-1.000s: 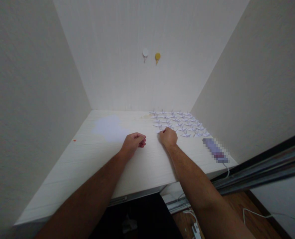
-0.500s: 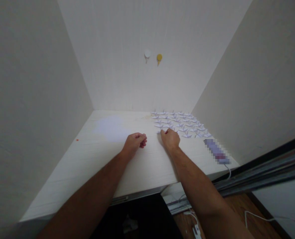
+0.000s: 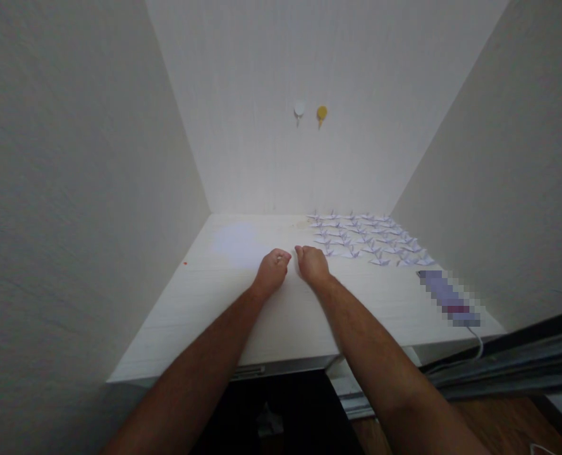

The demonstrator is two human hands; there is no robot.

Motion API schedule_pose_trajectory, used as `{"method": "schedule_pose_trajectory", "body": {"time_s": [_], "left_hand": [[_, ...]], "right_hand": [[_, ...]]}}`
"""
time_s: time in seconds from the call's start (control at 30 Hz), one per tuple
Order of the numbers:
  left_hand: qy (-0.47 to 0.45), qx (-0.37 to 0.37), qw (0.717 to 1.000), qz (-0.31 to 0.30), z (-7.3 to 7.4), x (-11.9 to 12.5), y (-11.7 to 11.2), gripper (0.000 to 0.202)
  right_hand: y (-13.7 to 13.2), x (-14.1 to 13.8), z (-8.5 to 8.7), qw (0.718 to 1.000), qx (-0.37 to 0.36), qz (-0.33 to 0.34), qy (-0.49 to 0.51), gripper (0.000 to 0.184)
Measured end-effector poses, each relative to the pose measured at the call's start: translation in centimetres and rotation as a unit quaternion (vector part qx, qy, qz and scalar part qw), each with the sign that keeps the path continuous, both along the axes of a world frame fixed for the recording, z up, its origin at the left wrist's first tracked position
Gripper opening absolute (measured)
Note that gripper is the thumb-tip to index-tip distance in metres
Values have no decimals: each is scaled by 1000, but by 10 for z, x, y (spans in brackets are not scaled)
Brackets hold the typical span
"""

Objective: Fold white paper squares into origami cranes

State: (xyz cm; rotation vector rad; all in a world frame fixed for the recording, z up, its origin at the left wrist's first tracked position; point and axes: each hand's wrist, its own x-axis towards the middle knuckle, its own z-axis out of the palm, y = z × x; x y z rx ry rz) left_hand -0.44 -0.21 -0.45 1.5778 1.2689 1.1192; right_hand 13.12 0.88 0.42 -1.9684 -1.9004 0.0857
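Observation:
Folded paper cranes [image 3: 354, 239] stand in several rows on the back right of the white desk [image 3: 290, 328]. In front of the bare back middle of the desk, my left hand [image 3: 272, 270] is closed, thumb against curled fingers. Just to its right my right hand [image 3: 313, 265] is closed too, its fingertips pinched together and turned toward the left hand. A narrow gap separates the two hands. Whatever either pinch may hold is hidden or too small to make out. The nearest cranes lie just beyond and right of my right hand.
A blurred-out phone-like object [image 3: 449, 300] with a white cable [image 3: 480, 344] lies near the right edge. A small red bit [image 3: 184, 263] is at the left. White and yellow hooks [image 3: 322, 114] hang on the back wall. Walls rise on both sides.
My right hand has drawn away from the front row of cranes toward my left hand. The left fingers are now closed in a pinch. The view has swung slightly left.

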Motion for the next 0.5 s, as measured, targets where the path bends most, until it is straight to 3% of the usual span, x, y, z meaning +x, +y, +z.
{"method": "schedule_pose_trajectory", "body": {"time_s": [0.07,0.17,0.23,0.3,0.4,0.5], "left_hand": [[-17,-13,1000,-13,-6,2,1,17],[-39,-9,999,-17,-10,2,1,40],[-41,3,999,29,-7,-3,5,56],[-37,-6,994,101,2,-15,14,63],[-2,-7,980,198,18,-45,40,46],[127,26,957,259,29,-85,74,27]], "right_hand": [[0,1,-6,999,15,23,19,46],[0,7,-14,993,35,62,95,34],[0,12,-18,979,65,98,166,28],[1,18,-22,961,106,137,214,38],[3,25,-26,948,116,174,240,42],[6,27,-27,949,86,180,245,34]]}}
